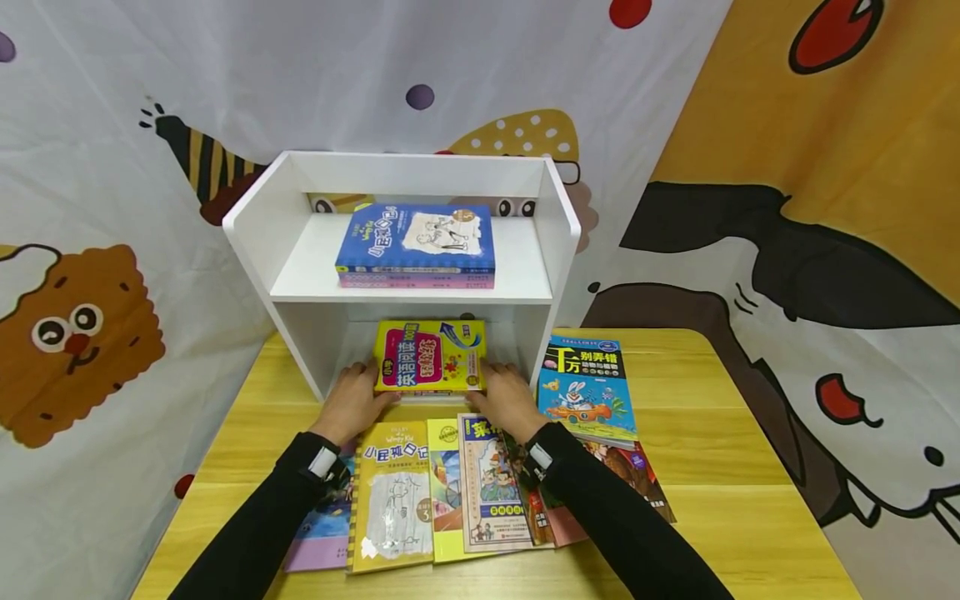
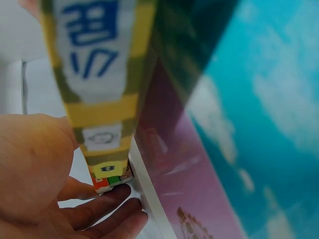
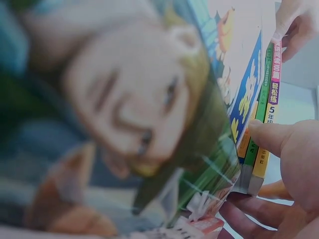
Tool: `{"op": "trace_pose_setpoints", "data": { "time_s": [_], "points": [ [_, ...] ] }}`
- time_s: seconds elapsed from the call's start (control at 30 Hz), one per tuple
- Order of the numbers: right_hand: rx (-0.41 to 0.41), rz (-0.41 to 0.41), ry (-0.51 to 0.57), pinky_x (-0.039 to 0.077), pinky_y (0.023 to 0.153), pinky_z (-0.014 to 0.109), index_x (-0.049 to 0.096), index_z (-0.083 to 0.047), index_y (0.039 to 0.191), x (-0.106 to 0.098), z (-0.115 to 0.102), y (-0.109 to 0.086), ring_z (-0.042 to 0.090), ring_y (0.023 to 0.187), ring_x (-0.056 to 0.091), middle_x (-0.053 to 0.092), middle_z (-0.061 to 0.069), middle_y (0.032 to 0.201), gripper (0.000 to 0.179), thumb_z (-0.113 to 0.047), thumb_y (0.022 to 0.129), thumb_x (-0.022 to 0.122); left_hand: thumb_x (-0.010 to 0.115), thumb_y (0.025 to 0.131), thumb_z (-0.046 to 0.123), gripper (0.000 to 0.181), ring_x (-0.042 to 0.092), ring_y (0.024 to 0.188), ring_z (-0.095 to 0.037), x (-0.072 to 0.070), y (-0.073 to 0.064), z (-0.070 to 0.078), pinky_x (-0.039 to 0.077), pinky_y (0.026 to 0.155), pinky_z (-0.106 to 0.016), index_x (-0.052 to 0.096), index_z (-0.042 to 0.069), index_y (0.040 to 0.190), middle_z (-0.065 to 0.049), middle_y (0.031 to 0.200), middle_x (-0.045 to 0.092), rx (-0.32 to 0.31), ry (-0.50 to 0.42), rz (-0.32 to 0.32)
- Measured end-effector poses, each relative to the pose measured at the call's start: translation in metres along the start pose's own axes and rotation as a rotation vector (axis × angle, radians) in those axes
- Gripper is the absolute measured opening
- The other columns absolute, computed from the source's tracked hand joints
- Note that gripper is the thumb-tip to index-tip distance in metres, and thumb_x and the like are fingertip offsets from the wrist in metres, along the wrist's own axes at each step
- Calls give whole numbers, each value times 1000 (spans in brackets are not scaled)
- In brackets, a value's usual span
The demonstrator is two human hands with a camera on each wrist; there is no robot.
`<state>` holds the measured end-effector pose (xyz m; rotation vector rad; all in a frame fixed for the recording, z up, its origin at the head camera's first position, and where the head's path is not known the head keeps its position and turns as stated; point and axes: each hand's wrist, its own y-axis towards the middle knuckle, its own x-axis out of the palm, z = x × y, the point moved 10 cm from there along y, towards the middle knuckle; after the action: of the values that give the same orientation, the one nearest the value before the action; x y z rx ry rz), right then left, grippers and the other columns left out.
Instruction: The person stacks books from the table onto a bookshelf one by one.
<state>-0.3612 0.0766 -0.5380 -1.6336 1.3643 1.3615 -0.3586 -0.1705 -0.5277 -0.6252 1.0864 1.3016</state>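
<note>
A stack of books, a yellow and pink English reading book (image 1: 431, 356) on top, lies in the lower compartment of the white bookshelf (image 1: 300, 333). My left hand (image 1: 352, 404) grips the stack's left end, and my right hand (image 1: 510, 404) holds its right end. In the right wrist view, the right thumb rests along the spines (image 3: 271, 99) while the fingers bend behind the end. From the left wrist, fingers (image 2: 109, 209) show at the stack's end, partly hidden by a yellow book (image 2: 99, 107) close to the camera.
On the upper shelf lies a stack topped by a blue book (image 1: 420, 237). Several overlapping books, among them a yellow diary book (image 1: 393, 500), are spread along the table front (image 1: 720, 533). More books, a blue one (image 1: 588, 392) uppermost, lie right of the bookshelf.
</note>
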Motion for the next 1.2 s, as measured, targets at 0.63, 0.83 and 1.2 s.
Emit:
{"op": "trace_pose_setpoints", "data": {
  "time_s": [0.63,0.83,1.2],
  "points": [
    [-14,20,-25,45,67,37,42,-6,139,-7,-1,3,23,82,53,62,8,97,76,-50,82,65,68,80,47,83,49,94,-35,-2,3,3,44,87,-50,37,-2,139,-23,111,56,19,48,36],
    [14,-5,13,45,67,36,40,-8,141,-6,2,2,21,83,51,61,6,97,75,-48,83,65,68,80,47,74,50,86,-31,-2,3,4,46,78,-46,46,-2,132,-19,101,59,10,54,39],
    [-53,17,213,47,91,46,43,-7,138,-34,-5,-27,26,115,48,52,15,131,56,-30,90,59,62,87,45,61,54,100,-35,-38,-24,41,46,86,-53,55,-3,123,-21,113,60,61,9,92]
  ]
}}
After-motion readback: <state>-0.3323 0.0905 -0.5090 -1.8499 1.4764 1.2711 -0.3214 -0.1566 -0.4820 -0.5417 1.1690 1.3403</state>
